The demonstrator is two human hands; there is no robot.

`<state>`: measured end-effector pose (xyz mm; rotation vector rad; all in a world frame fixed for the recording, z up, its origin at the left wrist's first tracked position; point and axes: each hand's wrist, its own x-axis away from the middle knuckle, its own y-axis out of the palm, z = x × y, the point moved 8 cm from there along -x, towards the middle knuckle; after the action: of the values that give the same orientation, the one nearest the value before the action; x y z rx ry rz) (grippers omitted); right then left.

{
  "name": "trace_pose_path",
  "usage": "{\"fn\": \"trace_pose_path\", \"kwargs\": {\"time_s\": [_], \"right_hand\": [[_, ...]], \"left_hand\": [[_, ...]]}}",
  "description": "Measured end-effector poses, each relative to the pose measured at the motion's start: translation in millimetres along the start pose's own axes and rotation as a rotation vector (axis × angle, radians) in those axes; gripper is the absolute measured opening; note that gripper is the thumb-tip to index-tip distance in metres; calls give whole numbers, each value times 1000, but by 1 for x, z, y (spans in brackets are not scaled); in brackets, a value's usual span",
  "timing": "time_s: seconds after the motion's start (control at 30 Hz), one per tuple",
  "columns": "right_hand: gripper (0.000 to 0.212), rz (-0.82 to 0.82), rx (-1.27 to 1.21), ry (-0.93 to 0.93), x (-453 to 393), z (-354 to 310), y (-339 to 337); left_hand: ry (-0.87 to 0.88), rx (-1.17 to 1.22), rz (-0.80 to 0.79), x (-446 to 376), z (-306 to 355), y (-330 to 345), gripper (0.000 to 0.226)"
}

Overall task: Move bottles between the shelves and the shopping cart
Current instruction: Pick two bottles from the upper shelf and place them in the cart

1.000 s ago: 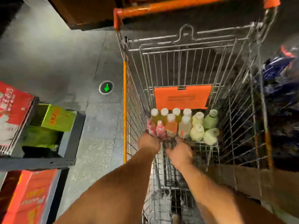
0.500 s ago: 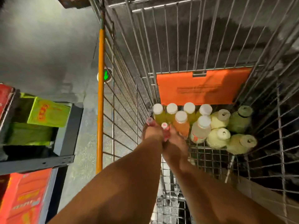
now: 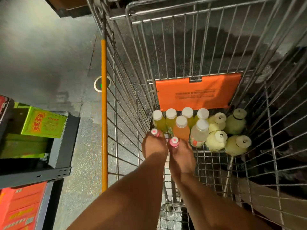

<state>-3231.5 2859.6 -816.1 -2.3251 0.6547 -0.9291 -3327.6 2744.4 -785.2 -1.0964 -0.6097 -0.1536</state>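
Note:
Both my arms reach down into the wire shopping cart [image 3: 206, 67]. My left hand [image 3: 153, 146] grips a pink-capped bottle [image 3: 155, 132], of which only the top shows. My right hand [image 3: 180, 155] grips a second pink-capped bottle [image 3: 174, 141] beside it. Just beyond stand yellow juice bottles [image 3: 158, 121] with white caps, an orange juice bottle [image 3: 181, 130] and a clear bottle [image 3: 199, 132]. Several pale green round bottles [image 3: 216, 141] stand to their right, against the cart's far end.
An orange plastic flap [image 3: 197, 92] hangs on the cart's far wall. The cart's orange side rail [image 3: 104, 113] runs on the left. A grey shelf [image 3: 61, 146] at left holds green boxes [image 3: 44, 122] and red boxes [image 3: 21, 208]. Grey floor lies between shelf and cart.
The view has dropped closer into the cart. My two hands have come together over the pink-capped bottles and now hold one each, lifted slightly above the cart floor.

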Motion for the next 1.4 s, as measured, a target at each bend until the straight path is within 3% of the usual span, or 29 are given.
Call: {"fn": "trace_pose_path", "kwargs": {"time_s": [0.13,0.27,0.33,0.43,0.5,0.53,0.6,0.67,0.9,1.03,1.17,1.4], "right_hand": [[34,147,-16,46,34,0,-48],[18,366,-83,-17,76,-26,-122],[9,395,-162,-35,101,-47,-156],[16,560,-172,-118,155,-83,-207],[20,644,-28,-135,198,-110,-229],[18,687,18,-100,221,-119,-241],[12,812,-129,-17,273,-132,-268],[22,912,-223,34,323,-141,-289],[26,1114,-131,219,498,-146,-363],[17,1221,-174,299,607,-119,-390],[23,1349,-157,483,734,-76,-396],[17,1570,-218,733,978,-4,-346]], "left_hand": [[155,70,-4,37,21,-29,15],[369,117,-20,81,49,-66,15],[494,123,-34,105,67,-91,11],[666,147,-93,150,90,-132,24],[788,142,-125,183,96,-166,30],[852,138,-134,201,98,-184,30],[1001,165,-174,241,101,-221,25],[1109,169,-179,280,101,-259,17],[1346,143,-350,432,96,-315,18],[1528,139,-476,537,74,-314,16],[1698,29,-573,650,26,-297,21],[2001,-88,-808,848,-130,-282,26]]}}
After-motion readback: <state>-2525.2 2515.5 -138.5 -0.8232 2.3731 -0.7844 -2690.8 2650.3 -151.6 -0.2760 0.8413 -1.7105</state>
